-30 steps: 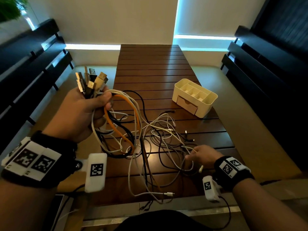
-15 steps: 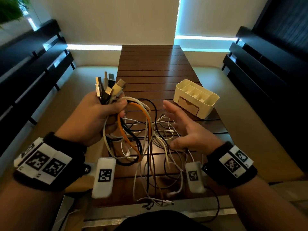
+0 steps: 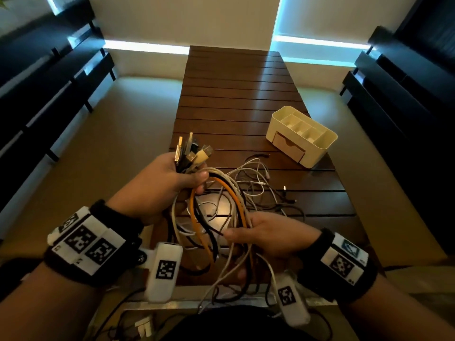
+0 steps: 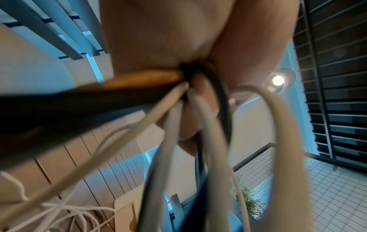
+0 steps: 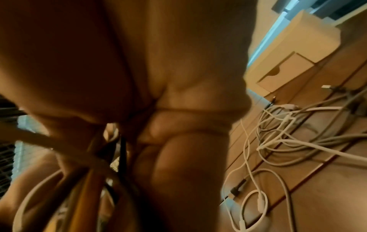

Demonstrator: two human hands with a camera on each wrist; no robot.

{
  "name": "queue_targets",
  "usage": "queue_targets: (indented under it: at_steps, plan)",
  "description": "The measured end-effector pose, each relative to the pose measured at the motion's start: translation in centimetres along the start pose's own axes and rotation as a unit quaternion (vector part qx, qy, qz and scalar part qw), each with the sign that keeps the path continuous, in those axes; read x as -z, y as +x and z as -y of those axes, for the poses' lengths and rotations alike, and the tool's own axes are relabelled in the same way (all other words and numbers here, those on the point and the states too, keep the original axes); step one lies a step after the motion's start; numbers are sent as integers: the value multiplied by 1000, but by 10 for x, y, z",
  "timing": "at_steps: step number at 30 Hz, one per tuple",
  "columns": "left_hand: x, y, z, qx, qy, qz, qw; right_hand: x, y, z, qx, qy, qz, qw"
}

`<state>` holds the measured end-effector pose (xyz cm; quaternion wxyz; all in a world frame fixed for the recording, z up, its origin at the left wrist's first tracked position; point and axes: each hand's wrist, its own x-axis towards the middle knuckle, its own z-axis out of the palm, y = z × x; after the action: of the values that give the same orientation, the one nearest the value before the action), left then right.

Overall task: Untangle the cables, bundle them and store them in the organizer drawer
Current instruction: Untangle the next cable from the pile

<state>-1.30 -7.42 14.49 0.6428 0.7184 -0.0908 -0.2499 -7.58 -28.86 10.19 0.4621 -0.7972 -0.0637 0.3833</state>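
My left hand (image 3: 170,183) grips a bunch of cables just below their USB plugs (image 3: 194,151), which stick up above the fist. White, black and one orange cable (image 3: 240,203) hang from it in loops. My right hand (image 3: 266,236) is lower and to the right, its fingers curled round the same hanging strands (image 5: 111,158). More white and black cables (image 3: 261,185) lie tangled on the brown slatted table (image 3: 234,94). The cream organizer (image 3: 301,135) stands at the right of the table with its small front drawer (image 3: 288,146) closed. In the left wrist view the cables (image 4: 178,97) fan out from the fist.
Dark benches line both sides of the room (image 3: 49,82). The table's far half is bare wood. A metal edge and loose leads lie near my body at the bottom (image 3: 147,326).
My right hand was on the loose cables on the table, then lifted open, and now grasps the strands hanging from my left hand. The left hand moved right and toward the table centre.
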Motion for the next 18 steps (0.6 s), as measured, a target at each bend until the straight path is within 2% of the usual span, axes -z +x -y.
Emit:
queue_targets:
  at_steps: [2, 4, 6, 11, 14, 18]
  plan:
    - [8, -3, 2, 10, 61, 15, 998, 3, -3, -8, -11, 0, -32, 999]
    - [10, -4, 4, -9, 179, 31, 983, 5, -4, -16, -10, -47, -86, 995]
    - [5, -3, 8, -17, 249, 44, 967, 5, -2, -25, -31, -54, -99, 993]
    - [-4, -3, 22, 45, 254, 111, 960, -16, -3, -50, -125, 63, 18, 990]
    - [-4, -2, 26, 56, 243, 132, 959, -17, -6, -56, -130, 145, 31, 980]
    - [-5, 7, 30, 40, 206, 100, 973, -8, -1, -53, -120, 153, 14, 981]
